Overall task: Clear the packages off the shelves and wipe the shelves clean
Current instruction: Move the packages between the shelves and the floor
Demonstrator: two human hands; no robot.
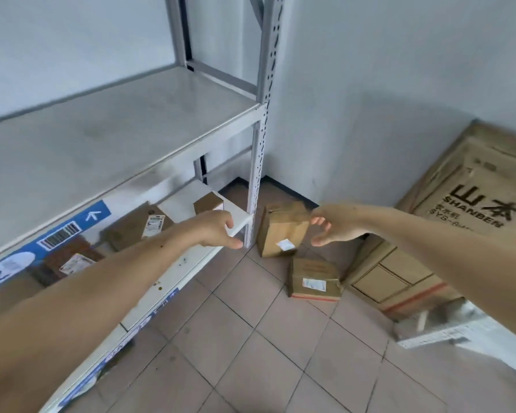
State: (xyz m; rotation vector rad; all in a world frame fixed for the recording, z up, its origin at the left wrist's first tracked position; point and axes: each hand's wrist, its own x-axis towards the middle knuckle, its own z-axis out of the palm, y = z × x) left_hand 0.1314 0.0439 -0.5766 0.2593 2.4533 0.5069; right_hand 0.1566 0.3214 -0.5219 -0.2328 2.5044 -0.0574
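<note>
Below, a small box [208, 203] on the lower shelf [179, 204] was nearest the left hand [219, 231]; both it and the right hand [334, 225] were held open, empty.

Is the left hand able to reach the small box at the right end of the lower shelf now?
Probably yes. The left hand is open at the front edge of the lower shelf, and the small box sits just behind it with nothing between them.

Empty hands [218, 231] near floor box [282, 231]
</note>
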